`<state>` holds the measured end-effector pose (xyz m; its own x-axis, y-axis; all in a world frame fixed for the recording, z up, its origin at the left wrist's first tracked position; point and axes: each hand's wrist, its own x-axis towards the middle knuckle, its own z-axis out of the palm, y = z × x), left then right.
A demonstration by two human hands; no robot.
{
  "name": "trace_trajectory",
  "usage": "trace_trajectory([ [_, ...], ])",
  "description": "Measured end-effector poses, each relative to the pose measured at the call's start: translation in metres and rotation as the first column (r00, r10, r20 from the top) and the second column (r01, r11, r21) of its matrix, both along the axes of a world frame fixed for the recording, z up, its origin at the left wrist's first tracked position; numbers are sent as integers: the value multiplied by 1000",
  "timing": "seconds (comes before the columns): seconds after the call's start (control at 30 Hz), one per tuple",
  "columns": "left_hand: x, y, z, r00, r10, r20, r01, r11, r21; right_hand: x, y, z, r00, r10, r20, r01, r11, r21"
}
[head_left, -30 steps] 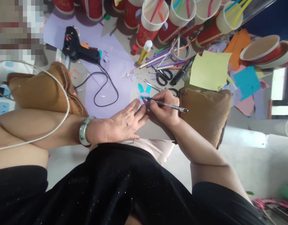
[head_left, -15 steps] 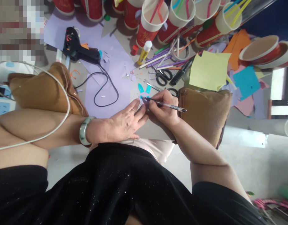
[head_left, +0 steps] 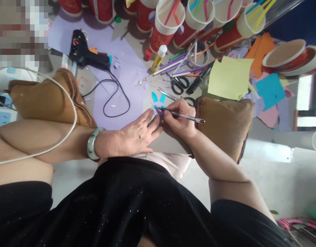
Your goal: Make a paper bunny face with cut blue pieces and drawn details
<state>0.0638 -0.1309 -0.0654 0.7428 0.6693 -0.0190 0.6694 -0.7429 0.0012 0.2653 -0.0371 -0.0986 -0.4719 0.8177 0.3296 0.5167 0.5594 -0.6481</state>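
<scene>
My right hand (head_left: 180, 116) is closed around a pen (head_left: 190, 117) with a clear barrel and a dark end. The pen's tip meets a small purple paper rabbit face (head_left: 157, 104) with blue ears and blue eye dots. My left hand (head_left: 140, 132) lies flat on the table with its fingers spread, a ring on one of them. Its index fingertip is at the lower edge of the rabbit face. Just beyond the right hand lie scissors (head_left: 190, 100) with black handles, their blades pointing toward the rabbit's ears.
A black glue gun (head_left: 89, 56) lies on purple paper (head_left: 136, 89), its cord looped. Red paper cups (head_left: 163, 37), some holding straws, line the back. A glue stick (head_left: 159, 59), second scissors (head_left: 179, 84), yellow paper (head_left: 230, 77) and brown cushions (head_left: 222, 125), (head_left: 47, 99) surround the hands.
Almost nothing differs. Both hands and the pen keep their places, with the pen tip still at the rabbit face's eye area.
</scene>
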Motion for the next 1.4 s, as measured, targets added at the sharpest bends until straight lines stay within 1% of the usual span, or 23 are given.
trace_trajectory([
  [0.23, 0, -1, 0, 1000, -19, -21, 20, 998, 65, 0, 0, -1, 1000, 9, -20, -9, 1000, 16],
  [0.4, -1, -1, -2, 1000, -10, 5, 10, 999, 34, 1, -1, -3, 1000, 1, -7, -1, 1000, 22],
  [0.47, 0, 0, -3, 1000, -1, 18, 1, 1000, 12, 3, 0, -6, 998, -31, -54, 34, 998, 58],
  [0.6, 0, 1, -2, 1000, -2, 30, 1, 1000, 13, 7, 4, -14, 957, -163, -238, 200, 970, 137],
  [0.67, 1, 1, 0, 1000, -8, 21, 8, 1000, 15, 8, 7, -16, 933, -204, -297, 251, 959, 129],
  [0.77, 1, 2, 4, 1000, -6, -24, 7, 1000, 22, 11, 12, -19, 913, -221, -343, 264, 961, 85],
  [0.87, 1, 2, 4, 998, -2, -66, 6, 998, 55, 13, 14, -21, 917, -245, -316, 273, 961, 48],
  [1.0, 1, 2, 1, 999, 15, -37, -13, 999, 42, 17, 16, -24, 932, -244, -267, 264, 963, 43],
  [1.13, 1, 2, 1, 999, 29, -28, -28, 999, 26, 17, 16, -25, 944, -236, -231, 259, 963, 78],
  [1.3, 2, 2, 4, 999, 27, -41, -26, 999, 38, 14, 15, -20, 940, -228, -255, 263, 958, 111],
  [1.4, 3, 3, 5, 998, 37, -60, -35, 999, 29, 15, 15, -18, 948, -228, -224, 261, 957, 128],
])
